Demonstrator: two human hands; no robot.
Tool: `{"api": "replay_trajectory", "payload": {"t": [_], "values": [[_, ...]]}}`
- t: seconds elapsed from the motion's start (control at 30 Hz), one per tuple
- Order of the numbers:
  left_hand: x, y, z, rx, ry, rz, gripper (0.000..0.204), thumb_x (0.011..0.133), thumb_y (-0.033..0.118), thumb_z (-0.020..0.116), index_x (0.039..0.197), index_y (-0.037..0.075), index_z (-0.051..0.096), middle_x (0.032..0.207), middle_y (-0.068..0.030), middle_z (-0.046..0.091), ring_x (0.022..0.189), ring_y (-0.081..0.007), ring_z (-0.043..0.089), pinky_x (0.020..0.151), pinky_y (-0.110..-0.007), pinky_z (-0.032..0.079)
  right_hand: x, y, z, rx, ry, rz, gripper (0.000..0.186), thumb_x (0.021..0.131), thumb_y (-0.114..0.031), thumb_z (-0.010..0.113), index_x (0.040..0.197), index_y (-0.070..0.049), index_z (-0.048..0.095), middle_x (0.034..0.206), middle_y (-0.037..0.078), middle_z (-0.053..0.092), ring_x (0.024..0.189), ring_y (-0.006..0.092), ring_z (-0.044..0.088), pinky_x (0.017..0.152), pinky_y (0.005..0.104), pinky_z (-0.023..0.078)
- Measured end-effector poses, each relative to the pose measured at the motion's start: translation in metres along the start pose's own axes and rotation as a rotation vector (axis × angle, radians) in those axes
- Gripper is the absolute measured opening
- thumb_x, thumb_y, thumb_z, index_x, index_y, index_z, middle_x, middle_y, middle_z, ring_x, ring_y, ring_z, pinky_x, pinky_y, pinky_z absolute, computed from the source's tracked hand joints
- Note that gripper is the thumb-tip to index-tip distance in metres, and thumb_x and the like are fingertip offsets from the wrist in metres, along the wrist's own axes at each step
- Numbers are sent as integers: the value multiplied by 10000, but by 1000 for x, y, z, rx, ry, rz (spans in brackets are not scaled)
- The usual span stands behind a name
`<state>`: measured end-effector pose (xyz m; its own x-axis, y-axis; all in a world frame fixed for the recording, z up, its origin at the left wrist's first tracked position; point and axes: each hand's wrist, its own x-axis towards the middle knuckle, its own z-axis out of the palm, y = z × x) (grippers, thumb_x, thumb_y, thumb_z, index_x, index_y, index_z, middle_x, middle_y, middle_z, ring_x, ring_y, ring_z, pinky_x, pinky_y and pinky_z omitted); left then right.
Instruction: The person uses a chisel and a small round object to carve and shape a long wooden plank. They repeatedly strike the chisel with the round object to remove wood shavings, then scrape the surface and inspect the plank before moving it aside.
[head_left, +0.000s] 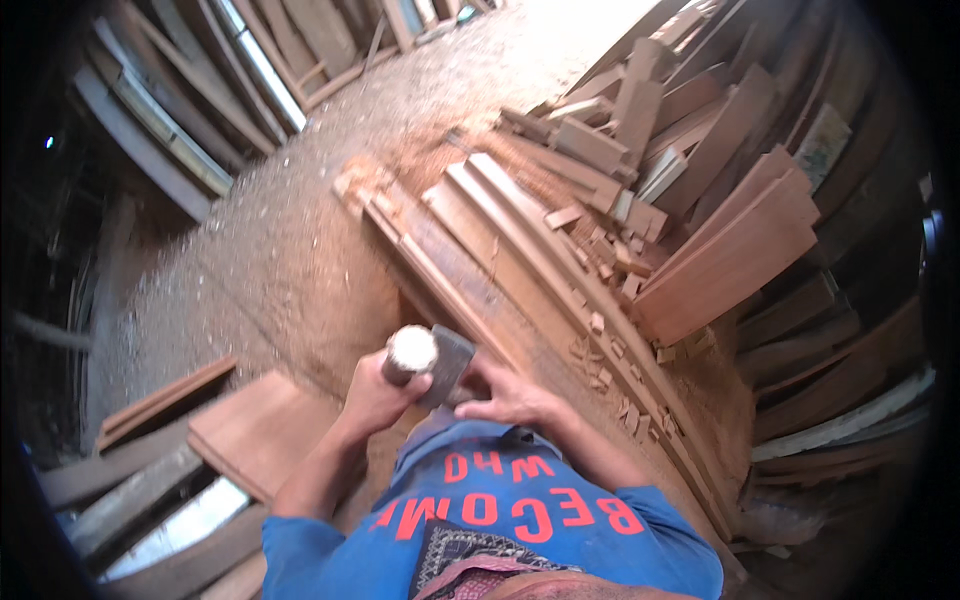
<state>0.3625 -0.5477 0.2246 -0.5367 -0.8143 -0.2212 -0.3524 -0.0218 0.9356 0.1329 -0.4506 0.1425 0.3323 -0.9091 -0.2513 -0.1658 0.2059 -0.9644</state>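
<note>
My left hand (372, 402) is closed round a thick cylinder (413, 350) with a pale, bright, rough round end facing up. Against its right side is a dark grey flat-sided block (452, 362), whose exact kind I cannot make out. My right hand (510, 393) has its thumb and fingers closed at the block's right edge. Whether the cylinder and the block are one tool is unclear. Both hands are close together in front of my blue shirt, by the near end of a long wooden bench (500, 300).
Long timber strips (560, 245) and small offcuts (600, 375) lie along the bench. Reddish-brown boards (735, 250) lean right of it, below a heap of planks (640, 110). More boards (262, 430) lie at lower left. Tall planks (180, 90) stand at upper left beside the sawdust-strewn floor (270, 260).
</note>
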Motion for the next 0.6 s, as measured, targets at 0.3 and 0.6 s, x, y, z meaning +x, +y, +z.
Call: {"api": "replay_trajectory", "payload": {"t": [0.3, 0.6], "values": [[75, -2, -20, 85, 49, -53, 198, 886, 127, 817, 1013, 33, 697, 892, 1, 685, 834, -109, 647, 743, -302, 543, 18, -9, -27, 148, -42, 298, 546, 934, -313, 749, 1352, 17, 623, 829, 44, 680, 703, 125, 628, 626, 316, 505], [248, -52, -148, -167, 252, 241, 351, 980, 113, 709, 1276, 69, 527, 857, -11, 662, 827, -132, 694, 820, -325, 580, 86, -1, -73, 283, 466, 403, 255, 908, -176, 748, 1083, -14, 657, 695, 18, 639, 565, 113, 599, 511, 293, 480]]}}
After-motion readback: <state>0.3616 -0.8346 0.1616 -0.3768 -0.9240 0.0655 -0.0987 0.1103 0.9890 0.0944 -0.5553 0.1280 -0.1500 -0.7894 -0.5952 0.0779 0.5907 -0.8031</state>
